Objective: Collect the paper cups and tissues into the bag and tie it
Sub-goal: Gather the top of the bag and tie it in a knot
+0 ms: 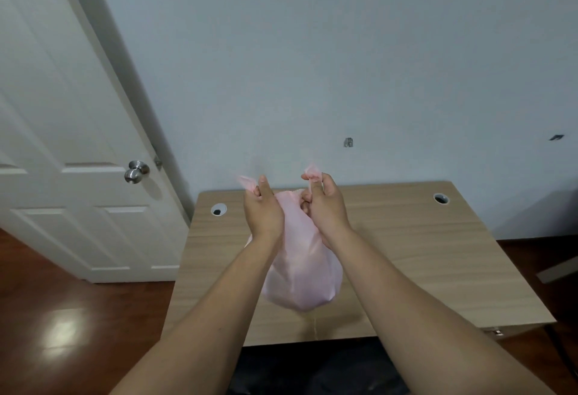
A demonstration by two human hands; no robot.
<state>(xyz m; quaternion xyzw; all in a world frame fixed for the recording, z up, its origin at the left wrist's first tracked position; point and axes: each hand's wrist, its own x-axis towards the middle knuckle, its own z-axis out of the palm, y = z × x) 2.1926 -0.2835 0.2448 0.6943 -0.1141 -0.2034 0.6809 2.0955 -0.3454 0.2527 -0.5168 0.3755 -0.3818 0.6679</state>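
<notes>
Pink plastic bag is held above the wooden desk, one handle pinched by the left hand, the other by the right hand.

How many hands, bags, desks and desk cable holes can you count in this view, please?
pink plastic bag: 1
hands: 2, left hand and right hand, each pinching a bag handle
wooden desk: 1
cable holes: 2
Total: 6

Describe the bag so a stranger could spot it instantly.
Start at the light wooden desk against the wall. Above its middle, the left hand and right hand each pinch a handle of the bag. It is the only pink thing here.
</notes>
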